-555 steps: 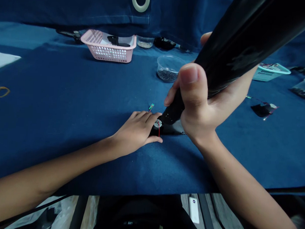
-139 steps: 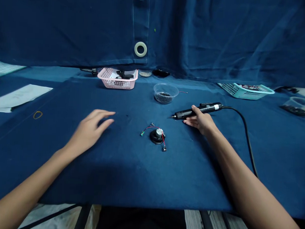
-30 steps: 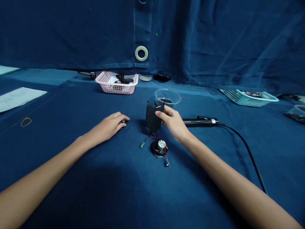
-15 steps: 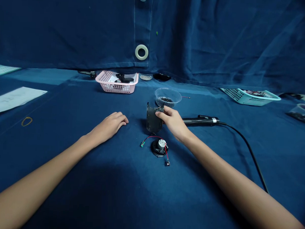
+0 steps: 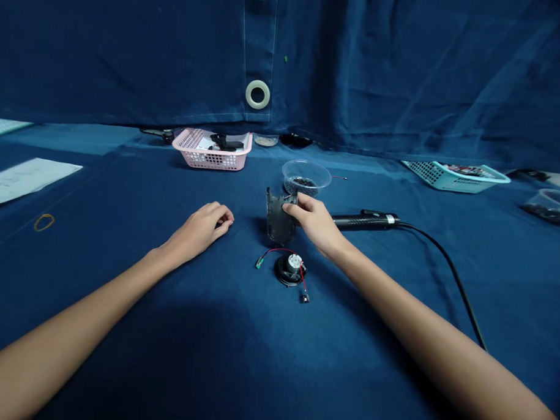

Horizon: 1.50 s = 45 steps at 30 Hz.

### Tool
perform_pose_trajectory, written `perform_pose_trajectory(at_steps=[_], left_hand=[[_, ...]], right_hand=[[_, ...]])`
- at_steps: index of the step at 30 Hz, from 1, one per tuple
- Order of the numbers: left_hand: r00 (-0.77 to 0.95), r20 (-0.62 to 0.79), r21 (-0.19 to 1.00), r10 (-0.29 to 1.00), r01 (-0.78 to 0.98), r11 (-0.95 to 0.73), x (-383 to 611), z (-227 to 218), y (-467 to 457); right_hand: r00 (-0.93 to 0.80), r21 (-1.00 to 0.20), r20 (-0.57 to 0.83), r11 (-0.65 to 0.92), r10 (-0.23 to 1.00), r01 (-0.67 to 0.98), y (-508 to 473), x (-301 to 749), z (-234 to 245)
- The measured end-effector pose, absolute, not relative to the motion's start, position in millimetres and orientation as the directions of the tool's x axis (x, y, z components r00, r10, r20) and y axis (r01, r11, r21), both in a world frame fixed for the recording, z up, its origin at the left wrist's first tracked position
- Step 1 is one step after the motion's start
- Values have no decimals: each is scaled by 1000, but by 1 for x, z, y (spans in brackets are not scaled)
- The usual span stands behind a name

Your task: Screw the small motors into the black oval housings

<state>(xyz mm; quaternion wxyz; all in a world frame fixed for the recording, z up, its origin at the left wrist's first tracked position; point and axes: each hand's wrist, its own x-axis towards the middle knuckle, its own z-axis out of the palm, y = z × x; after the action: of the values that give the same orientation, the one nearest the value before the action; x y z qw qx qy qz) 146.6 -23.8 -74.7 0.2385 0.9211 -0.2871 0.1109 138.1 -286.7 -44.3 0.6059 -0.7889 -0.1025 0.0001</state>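
- Since the earlier view, the electric screwdriver (image 5: 365,221) has left the right hand (image 5: 314,223) and lies on the desk (image 5: 119,333), just to the right of that hand, its black cable trailing toward the desk's front edge.
- The right hand now closes on a dark curved plastic casing (image 5: 277,219), fingers at its upper right edge, holding it upright.
- The left hand (image 5: 199,231) rests empty on the desk, fingers loosely curled.
- A round black motor unit (image 5: 291,268) with a red wire (image 5: 275,250) lies just in front of the casing, not touching it.
- Behind the casing stands a clear plastic tub (image 5: 306,177) of black granules.
- Farther back sit a pink basket (image 5: 211,160) and a teal basket (image 5: 455,178).
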Motion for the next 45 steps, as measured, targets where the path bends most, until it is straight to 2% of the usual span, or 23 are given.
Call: perform_pose_trajectory(at_steps=[4,9,13,20,22,25,28,30,33,35,38,41,43,45], left_hand=[[809,469,449,-355,-565,-692,128,-60,-42],[711,649,477,-270,-657,-584,111,-49,-57],[733,640,518,-232,-634,-574,114,-53,-56],[758,625,553,-188,-599,-578,126,-62,-48],[766,617,563,-181,-590,-578,127,-63,-46],[775,606,574,-180,-582,-575,128,-65,-46],[781,599,584,-178,-578,-569,128,-67,-47],[780,599,587,-181,-581,-563,127,-68,-48],[774,602,584,-197,-595,-552,124,-68,-50],[768,606,580,-207,-605,-545,123,-68,-51],[763,611,578,-213,-613,-539,122,-69,-53],[762,610,580,-216,-615,-534,122,-70,-55],[764,608,583,-218,-615,-531,122,-71,-55],[765,605,586,-221,-616,-527,122,-71,-55]], right_hand=[[970,-939,140,-283,200,194,-285,134,-41],[955,-879,128,-415,269,235,-280,136,-37],[946,-793,133,-541,295,280,-265,156,-37],[838,-592,83,-650,539,476,-229,196,-49],[830,-550,84,-669,551,500,-226,198,-49],[864,-527,151,-700,480,481,-237,191,-45],[921,-577,225,-718,318,389,-270,175,-37],[961,-639,235,-722,146,266,-301,160,-33],[982,-751,143,-660,-127,24,-349,135,-34],[975,-826,-22,-545,-220,-142,-374,121,-37],[911,-843,-338,-355,-238,-405,-398,110,-39],[786,-754,-586,-223,-199,-618,-409,114,-36],[727,-708,-657,-170,-197,-686,-412,123,-33],[718,-706,-660,-143,-221,-694,-414,134,-32]])
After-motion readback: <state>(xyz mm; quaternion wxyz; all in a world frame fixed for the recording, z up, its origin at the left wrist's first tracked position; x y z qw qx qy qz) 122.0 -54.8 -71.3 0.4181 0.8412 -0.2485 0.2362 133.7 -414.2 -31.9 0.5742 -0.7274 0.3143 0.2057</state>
